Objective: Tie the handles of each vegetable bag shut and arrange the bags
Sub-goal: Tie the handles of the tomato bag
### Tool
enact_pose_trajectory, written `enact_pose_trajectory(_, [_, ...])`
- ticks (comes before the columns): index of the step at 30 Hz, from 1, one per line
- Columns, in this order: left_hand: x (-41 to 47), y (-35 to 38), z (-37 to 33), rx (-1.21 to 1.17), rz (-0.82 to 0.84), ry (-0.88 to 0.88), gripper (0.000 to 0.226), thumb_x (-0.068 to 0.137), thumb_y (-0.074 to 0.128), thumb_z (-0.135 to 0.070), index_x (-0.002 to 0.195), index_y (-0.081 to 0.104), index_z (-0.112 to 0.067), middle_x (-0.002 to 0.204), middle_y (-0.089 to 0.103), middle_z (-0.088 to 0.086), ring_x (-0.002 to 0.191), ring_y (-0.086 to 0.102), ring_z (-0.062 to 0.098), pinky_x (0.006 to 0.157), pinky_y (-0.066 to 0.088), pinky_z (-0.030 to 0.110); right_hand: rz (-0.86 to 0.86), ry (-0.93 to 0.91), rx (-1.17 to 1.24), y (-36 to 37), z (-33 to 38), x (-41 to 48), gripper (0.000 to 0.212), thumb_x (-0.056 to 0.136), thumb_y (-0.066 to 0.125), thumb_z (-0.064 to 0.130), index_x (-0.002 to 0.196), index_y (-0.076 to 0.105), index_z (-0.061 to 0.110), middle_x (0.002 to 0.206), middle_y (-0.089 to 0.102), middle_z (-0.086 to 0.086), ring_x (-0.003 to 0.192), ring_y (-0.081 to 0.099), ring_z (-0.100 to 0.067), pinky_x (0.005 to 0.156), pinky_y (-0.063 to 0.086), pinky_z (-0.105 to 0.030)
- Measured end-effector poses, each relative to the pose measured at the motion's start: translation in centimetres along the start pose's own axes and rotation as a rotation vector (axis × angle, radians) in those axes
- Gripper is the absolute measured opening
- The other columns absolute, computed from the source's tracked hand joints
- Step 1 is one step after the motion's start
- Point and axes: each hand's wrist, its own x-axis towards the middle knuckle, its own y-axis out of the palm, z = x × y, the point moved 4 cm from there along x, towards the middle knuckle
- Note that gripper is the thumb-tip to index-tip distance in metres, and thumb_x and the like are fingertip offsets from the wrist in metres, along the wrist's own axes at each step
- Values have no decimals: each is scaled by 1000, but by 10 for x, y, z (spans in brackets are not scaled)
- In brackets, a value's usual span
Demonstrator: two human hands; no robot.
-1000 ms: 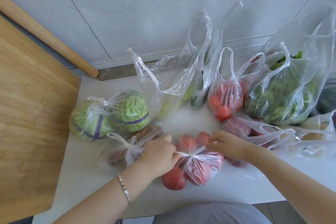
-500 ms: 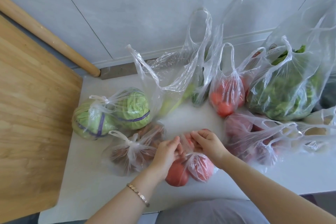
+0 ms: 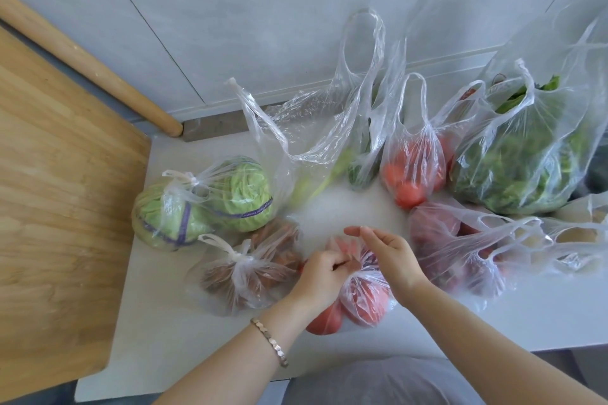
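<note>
A clear bag of red tomatoes (image 3: 362, 299) lies at the front middle of the white counter (image 3: 171, 332). My left hand (image 3: 320, 274) grips the bunched plastic at its neck. My right hand (image 3: 386, 251) hovers just right of the neck, thumb and forefinger pinching a thin strip of the handle. A knotted bag of two green cabbages (image 3: 204, 204) sits at the left. In front of it lies a knotted bag of brown vegetables (image 3: 250, 270).
Untied bags stand along the wall: a nearly empty one with a pale green stalk (image 3: 316, 154), small tomatoes (image 3: 411, 168), leafy greens (image 3: 526, 161), and dark red produce (image 3: 460, 250) at right. A wooden board (image 3: 56, 207) covers the left side. The counter's front edge is close.
My right hand has lifted up and away from the knot, drawing a handle strip with it. My left hand has shifted onto the bag's neck. The view has tilted slightly.
</note>
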Motion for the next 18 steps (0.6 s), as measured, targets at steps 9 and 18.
enact_pose_trajectory(9, [2, -2, 14, -319, -109, -179, 13, 89, 59, -15, 83, 70, -15, 62, 62, -3, 57, 55, 6, 60, 45, 18, 98, 85, -183, 3, -11, -5, 18, 88, 54, 3, 101, 65, 9, 65, 62, 6, 44, 52, -1, 47, 40, -11])
enact_pose_trajectory(18, [1, -4, 15, -367, -173, -173, 16, 88, 60, -14, 77, 69, -20, 66, 65, -1, 62, 60, 11, 61, 48, 20, 163, 60, -166, 8, -9, -10, 21, 81, 64, -2, 97, 71, 8, 66, 70, 11, 59, 66, 3, 59, 48, -6])
